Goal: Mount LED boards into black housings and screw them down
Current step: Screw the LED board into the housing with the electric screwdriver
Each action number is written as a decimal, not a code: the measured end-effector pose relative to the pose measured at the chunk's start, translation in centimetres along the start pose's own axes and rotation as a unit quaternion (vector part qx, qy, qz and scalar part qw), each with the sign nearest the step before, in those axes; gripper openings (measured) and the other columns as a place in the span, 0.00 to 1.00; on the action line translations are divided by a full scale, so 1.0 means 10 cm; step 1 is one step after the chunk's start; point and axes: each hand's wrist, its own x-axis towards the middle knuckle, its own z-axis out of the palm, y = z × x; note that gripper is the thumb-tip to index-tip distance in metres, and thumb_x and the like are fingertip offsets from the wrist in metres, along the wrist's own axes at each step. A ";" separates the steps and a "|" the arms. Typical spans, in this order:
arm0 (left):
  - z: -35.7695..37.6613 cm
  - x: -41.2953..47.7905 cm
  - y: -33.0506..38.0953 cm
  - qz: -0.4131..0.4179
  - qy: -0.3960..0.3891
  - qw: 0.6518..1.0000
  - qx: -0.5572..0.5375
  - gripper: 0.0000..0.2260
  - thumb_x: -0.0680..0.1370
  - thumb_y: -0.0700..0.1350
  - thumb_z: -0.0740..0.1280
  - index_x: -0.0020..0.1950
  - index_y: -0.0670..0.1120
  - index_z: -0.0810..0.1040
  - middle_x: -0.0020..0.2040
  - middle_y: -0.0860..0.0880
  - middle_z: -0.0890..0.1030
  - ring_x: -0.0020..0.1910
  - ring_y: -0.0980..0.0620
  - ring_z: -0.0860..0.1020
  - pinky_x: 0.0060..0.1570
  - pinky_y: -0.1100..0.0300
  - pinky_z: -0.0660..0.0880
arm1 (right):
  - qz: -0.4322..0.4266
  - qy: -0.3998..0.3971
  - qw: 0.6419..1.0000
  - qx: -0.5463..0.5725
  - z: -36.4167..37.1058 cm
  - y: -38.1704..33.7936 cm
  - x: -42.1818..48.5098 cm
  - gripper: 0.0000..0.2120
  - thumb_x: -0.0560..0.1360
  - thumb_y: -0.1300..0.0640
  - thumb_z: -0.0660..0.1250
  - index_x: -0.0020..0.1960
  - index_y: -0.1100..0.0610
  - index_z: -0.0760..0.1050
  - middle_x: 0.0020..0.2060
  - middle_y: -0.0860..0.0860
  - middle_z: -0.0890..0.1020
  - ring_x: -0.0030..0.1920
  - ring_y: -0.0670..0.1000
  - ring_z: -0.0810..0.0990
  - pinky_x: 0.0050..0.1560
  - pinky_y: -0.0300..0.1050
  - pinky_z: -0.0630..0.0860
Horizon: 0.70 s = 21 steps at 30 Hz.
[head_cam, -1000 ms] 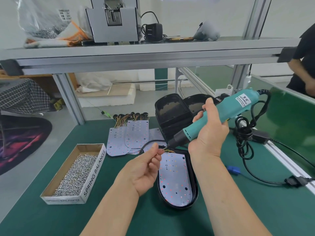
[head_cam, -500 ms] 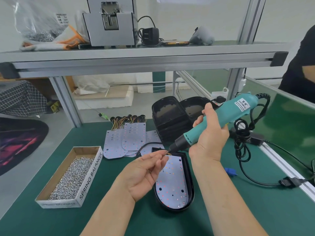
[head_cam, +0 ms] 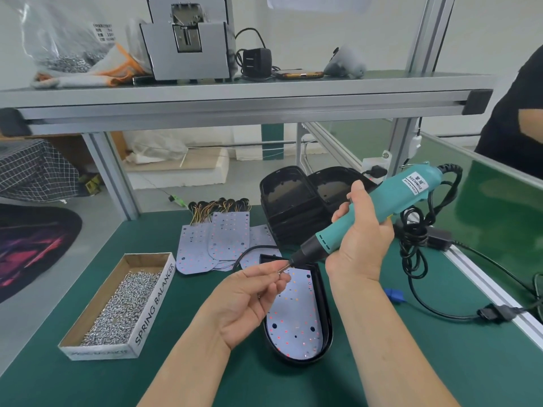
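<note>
Teal screwdriver (head_cam: 382, 207): your right hand (head_cam: 361, 245) is clenching its grip round it, bit slanting down-left. Your left hand (head_cam: 249, 298) is pinching a screw (head_cam: 282, 270) at the tip, above the LED board (head_cam: 296, 312) lying in the black housing (head_cam: 327, 318).

LED board (head_cam: 295, 315) in housing (head_cam: 326, 324), screw box (head_cam: 152, 304) left, spare housings (head_cam: 291, 207) behind

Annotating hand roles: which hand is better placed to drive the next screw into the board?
Likely the right hand: it grips the teal electric screwdriver, whose tip hangs over the pale LED board in the black oval housing. The left hand only pinches a small silver screw at that tip.
</note>
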 end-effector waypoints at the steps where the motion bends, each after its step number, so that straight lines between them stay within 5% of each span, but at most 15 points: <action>1: 0.00 0.00 0.00 0.007 0.001 1.000 0.010 0.12 0.66 0.31 0.70 0.47 0.37 0.87 0.40 0.39 0.84 0.34 0.53 0.83 0.32 0.68 0.79 | -0.003 0.000 1.000 -0.003 0.00 0.00 0.00 0.11 0.75 0.57 0.74 0.43 0.56 0.71 0.26 0.45 0.75 0.26 0.45 0.73 0.28 0.37 0.72; 21: 0.02 -0.04 0.03 0.034 0.003 0.995 0.090 0.10 0.75 0.29 0.67 0.47 0.38 0.87 0.43 0.39 0.85 0.37 0.52 0.85 0.34 0.69 0.79 | -0.002 0.015 1.000 0.006 -0.09 -0.06 -0.01 0.11 0.75 0.57 0.74 0.45 0.56 0.71 0.29 0.45 0.76 0.27 0.45 0.74 0.29 0.37 0.72</action>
